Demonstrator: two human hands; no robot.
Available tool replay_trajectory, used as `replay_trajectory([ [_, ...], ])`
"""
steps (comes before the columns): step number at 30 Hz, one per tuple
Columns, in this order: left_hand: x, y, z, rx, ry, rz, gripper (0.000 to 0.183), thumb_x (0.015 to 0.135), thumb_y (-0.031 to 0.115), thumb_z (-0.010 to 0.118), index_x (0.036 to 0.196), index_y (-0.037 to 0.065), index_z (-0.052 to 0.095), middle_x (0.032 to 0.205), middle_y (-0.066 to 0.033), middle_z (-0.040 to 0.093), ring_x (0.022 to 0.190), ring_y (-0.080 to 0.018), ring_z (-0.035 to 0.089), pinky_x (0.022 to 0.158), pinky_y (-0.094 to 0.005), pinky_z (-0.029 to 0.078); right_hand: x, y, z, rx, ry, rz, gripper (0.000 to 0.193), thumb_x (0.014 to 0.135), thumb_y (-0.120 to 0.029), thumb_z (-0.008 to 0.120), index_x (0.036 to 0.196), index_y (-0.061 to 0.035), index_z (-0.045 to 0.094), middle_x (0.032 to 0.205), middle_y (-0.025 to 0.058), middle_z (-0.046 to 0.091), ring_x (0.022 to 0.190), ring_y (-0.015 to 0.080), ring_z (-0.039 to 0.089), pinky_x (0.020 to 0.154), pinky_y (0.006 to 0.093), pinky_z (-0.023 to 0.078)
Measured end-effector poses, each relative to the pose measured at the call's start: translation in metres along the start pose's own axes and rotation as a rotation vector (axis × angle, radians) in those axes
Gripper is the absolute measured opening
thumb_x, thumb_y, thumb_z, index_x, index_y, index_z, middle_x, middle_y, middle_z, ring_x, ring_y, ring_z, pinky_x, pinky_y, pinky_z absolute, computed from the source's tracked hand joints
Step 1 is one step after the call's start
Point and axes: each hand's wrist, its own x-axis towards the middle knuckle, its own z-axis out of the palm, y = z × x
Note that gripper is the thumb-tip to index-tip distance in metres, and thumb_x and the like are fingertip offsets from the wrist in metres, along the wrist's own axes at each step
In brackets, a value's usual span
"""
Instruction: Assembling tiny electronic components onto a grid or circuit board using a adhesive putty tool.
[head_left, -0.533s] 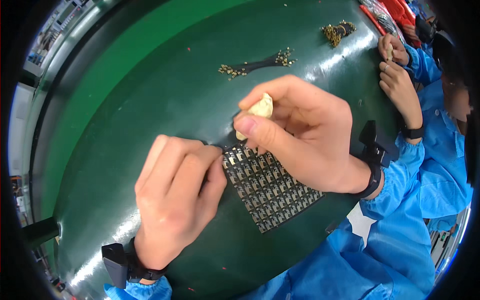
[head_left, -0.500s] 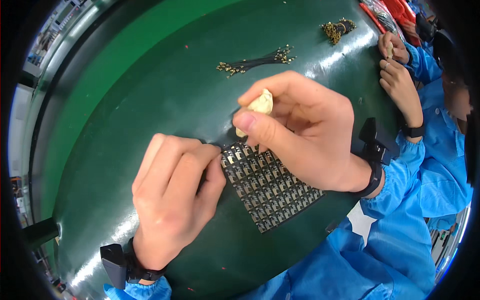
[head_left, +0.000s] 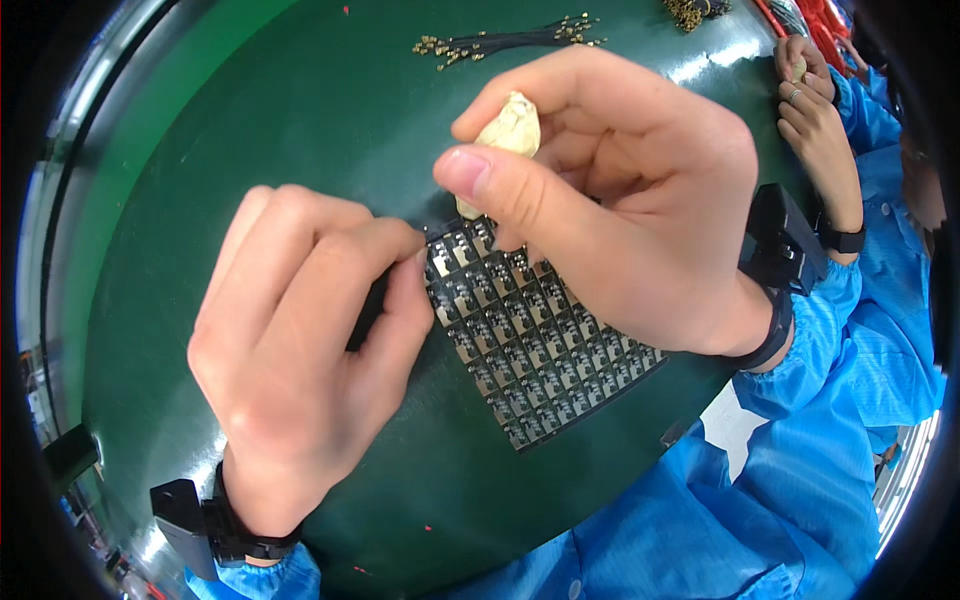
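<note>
My right hand (head_left: 630,200) is closed, pinching a pale yellow putty-like lump (head_left: 513,128) between thumb and index finger. The lump's lower end comes down at the far edge of a dark circuit board panel (head_left: 545,345); whether it touches is hard to tell. Rows of small metallic pads and parts cover the panel, which lies tilted on the green table. At the panel's far left corner, my left hand (head_left: 310,330) has thumb and fingertips pressed together on its edge. My right hand hides part of the panel's right side.
Beyond my hands lies a bundle of short black cables (head_left: 500,42) with gold-coloured ends. A second bundle (head_left: 697,10) sits farther right at the view's edge. On the right, a co-worker's hands (head_left: 815,110) hold a small pale piece. The green table (head_left: 250,140) has small red specks.
The view has shifted, so the cable bundles sit higher and my hands look larger. Both hands keep their places at the panel, the lump still pinched in my right.
</note>
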Motion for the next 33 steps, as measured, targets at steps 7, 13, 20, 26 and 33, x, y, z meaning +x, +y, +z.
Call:
replay_trajectory([
  [7,0.0,-0.002,0.002,-0.006,-0.004,0.009,0.023,0.077,-0.015,0.08,0.095,-0.005,0.072,0.09,-0.0137,0.069,0.079,-0.0258,0.065,0.071,-0.0332,0.052,-0.005,0.016,0.0,0.175,0.03,-0.04,0.016,0.096,0.005,0.08,0.11,0.0071,0.073,0.086,0.0069,0.074,0.068,0.0054,0.068,0.056,0.0181,0.05],
  [13,-0.001,-0.003,0.002,-0.009,-0.011,0.005,0.022,0.078,-0.016,0.079,0.096,-0.006,0.071,0.09,-0.0137,0.069,0.079,-0.0246,0.065,0.07,-0.0325,0.052,-0.006,0.015,-0.002,0.08,-0.001,-0.113,0.015,0.094,0.005,0.081,0.106,0.0062,0.074,0.084,0.0072,0.074,0.066,0.006,0.067,0.055,0.0196,0.049],
  [20,0.0,-0.002,0.002,-0.006,-0.026,0.005,0.021,0.078,-0.016,0.079,0.095,-0.006,0.072,0.09,-0.0131,0.07,0.078,-0.0231,0.065,0.07,-0.0313,0.052,-0.004,0.014,-0.003,-0.009,-0.012,-0.187,0.015,0.093,0.005,0.082,0.105,0.006,0.074,0.084,0.0074,0.073,0.066,0.0062,0.067,0.055,0.0201,0.049],
  [26,0.0,-0.002,0.001,-0.004,-0.029,0.002,0.021,0.079,-0.016,0.079,0.096,-0.006,0.072,0.09,-0.013,0.07,0.079,-0.0226,0.066,0.07,-0.031,0.052,-0.003,0.015,-0.005,-0.076,-0.031,-0.257,0.015,0.092,0.004,0.082,0.104,0.0057,0.074,0.083,0.0075,0.073,0.066,0.0064,0.067,0.055,0.0204,0.049],
  [33,-0.001,-0.002,-0.001,-0.004,-0.036,-0.008,0.021,0.079,-0.016,0.079,0.096,-0.005,0.072,0.091,-0.0128,0.07,0.079,-0.0225,0.066,0.071,-0.031,0.052,0.0,0.015,-0.006,-0.159,-0.049,-0.338,0.015,0.091,0.004,0.083,0.103,0.0055,0.074,0.083,0.0077,0.073,0.066,0.0067,0.067,0.055,0.0209,0.049],
])
